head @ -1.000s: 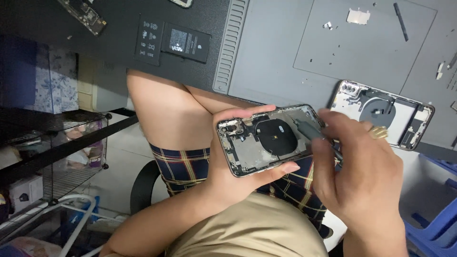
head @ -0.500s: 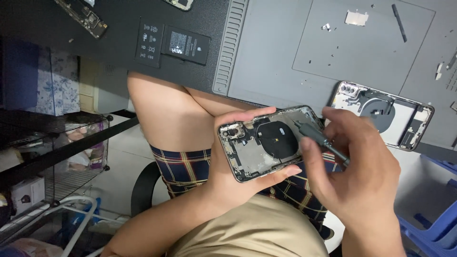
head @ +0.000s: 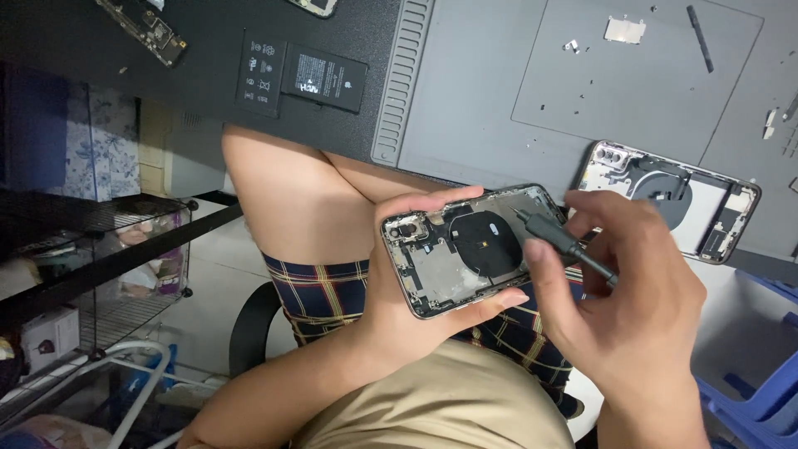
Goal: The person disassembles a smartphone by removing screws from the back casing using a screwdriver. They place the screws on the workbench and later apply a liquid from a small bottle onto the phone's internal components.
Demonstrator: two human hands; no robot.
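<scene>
My left hand (head: 416, 308) cradles an opened phone housing (head: 465, 249) from below, above my lap; its inner parts and a round black coil face up. My right hand (head: 623, 316) grips a small dark screwdriver (head: 561, 241), whose tip rests at the housing's upper right edge. A second opened phone housing (head: 669, 199) lies on the grey work mat (head: 499, 91), just behind my right hand.
A black battery (head: 301, 76) and a circuit board (head: 141, 29) lie on the dark desk at left. Small screws, a metal plate (head: 625, 29) and a thin black tool (head: 700, 37) sit on the mat. A wire shelf (head: 100, 266) stands at lower left, blue bins (head: 761, 391) at lower right.
The screwdriver has lifted off the middle of the housing and shifted right, toward its upper right edge. My left hand keeps the same hold.
</scene>
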